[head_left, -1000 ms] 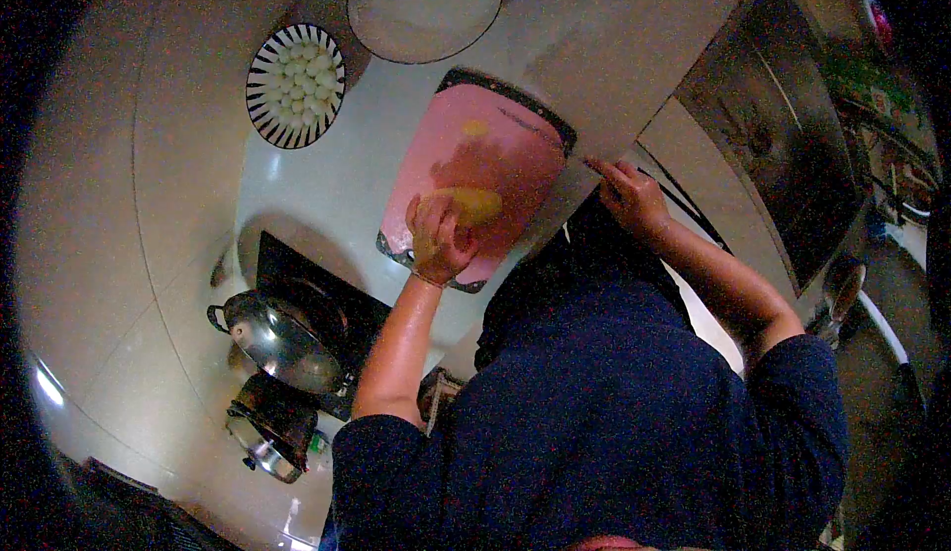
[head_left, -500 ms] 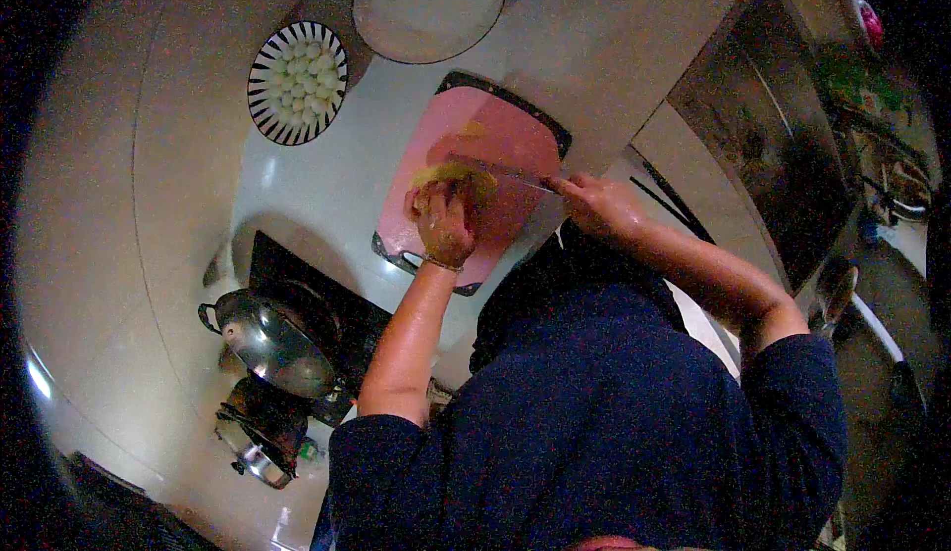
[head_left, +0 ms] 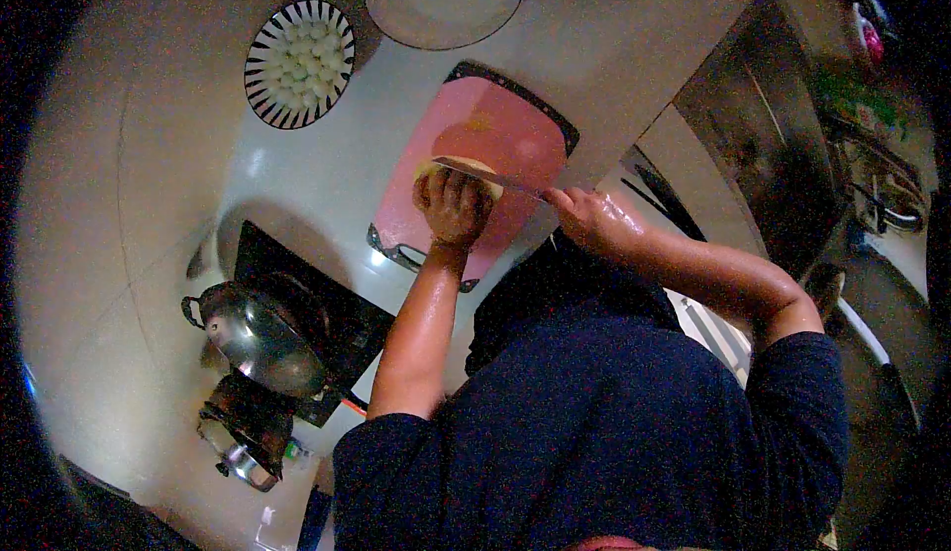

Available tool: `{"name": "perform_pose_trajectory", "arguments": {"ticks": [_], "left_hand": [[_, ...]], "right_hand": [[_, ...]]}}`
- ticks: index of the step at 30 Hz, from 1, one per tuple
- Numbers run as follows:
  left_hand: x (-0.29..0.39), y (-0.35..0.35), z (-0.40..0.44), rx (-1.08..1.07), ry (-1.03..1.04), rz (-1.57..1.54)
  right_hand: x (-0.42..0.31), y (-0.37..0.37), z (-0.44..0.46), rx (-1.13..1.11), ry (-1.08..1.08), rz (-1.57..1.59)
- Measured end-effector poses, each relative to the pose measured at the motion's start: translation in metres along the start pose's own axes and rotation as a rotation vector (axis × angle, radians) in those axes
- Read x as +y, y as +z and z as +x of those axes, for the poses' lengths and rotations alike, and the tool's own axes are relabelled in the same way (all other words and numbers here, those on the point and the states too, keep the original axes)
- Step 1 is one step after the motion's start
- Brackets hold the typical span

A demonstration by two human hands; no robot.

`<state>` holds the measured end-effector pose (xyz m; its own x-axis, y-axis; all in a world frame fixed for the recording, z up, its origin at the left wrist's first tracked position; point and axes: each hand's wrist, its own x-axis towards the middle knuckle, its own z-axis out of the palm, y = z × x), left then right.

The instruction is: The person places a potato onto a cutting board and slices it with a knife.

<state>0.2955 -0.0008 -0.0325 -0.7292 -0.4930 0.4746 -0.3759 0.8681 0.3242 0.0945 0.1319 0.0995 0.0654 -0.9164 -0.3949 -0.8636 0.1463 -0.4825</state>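
My left hand (head_left: 457,206) presses with curled fingers on a pale yellow piece of food (head_left: 489,186) on a pink cutting board (head_left: 525,135). The hand covers most of the food, so its exact kind does not show. In my right hand (head_left: 591,219) is the handle of a knife (head_left: 495,177). Its blade points left and lies against the food, just beyond the left fingertips. A small yellowish scrap or smear (head_left: 480,120) shows farther up the board.
A striped dish (head_left: 256,64) holding several white round pieces stands at the upper left. Beside it is a large white plate (head_left: 446,1). A metal wok (head_left: 260,338) sits on a black stove (head_left: 362,338) at the lower left, near a dark pot (head_left: 253,417). A sink (head_left: 743,125) lies right.
The view has shifted slightly. My left hand has turned a little, with its fingers now behind the blade. The knife has come closer to the food and lies against it.
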Motion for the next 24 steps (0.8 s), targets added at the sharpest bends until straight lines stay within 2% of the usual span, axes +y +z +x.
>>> {"name": "perform_pose_trajectory", "arguments": {"ticks": [7, 12, 15, 19, 21, 22, 24], "left_hand": [[0.004, -0.001, 0.005, 0.169, -0.015, 0.006], [0.008, -0.002, 0.01, 0.139, -0.042, 0.036], [0.01, -0.01, 0.015, 0.056, -0.074, 0.012], [0.013, -0.03, 0.017, -0.095, -0.179, 0.004], [0.004, -0.024, -0.002, -0.111, -0.117, 0.042], [0.003, -0.028, -0.003, -0.117, -0.094, 0.061], [0.013, -0.043, 0.003, -0.099, -0.248, -0.071]], "right_hand": [[-0.022, -0.032, 0.011, -0.158, 0.079, 0.033], [-0.013, -0.033, 0.013, -0.145, 0.063, 0.039], [-0.005, -0.032, 0.018, -0.097, 0.211, 0.211], [0.007, -0.009, 0.014, 0.145, 0.167, 0.276], [0.013, -0.001, 0.008, 0.23, 0.189, 0.299], [0.02, 0.004, 0.007, 0.228, 0.195, 0.236], [0.033, 0.007, 0.005, 0.217, 0.209, 0.096]]}}
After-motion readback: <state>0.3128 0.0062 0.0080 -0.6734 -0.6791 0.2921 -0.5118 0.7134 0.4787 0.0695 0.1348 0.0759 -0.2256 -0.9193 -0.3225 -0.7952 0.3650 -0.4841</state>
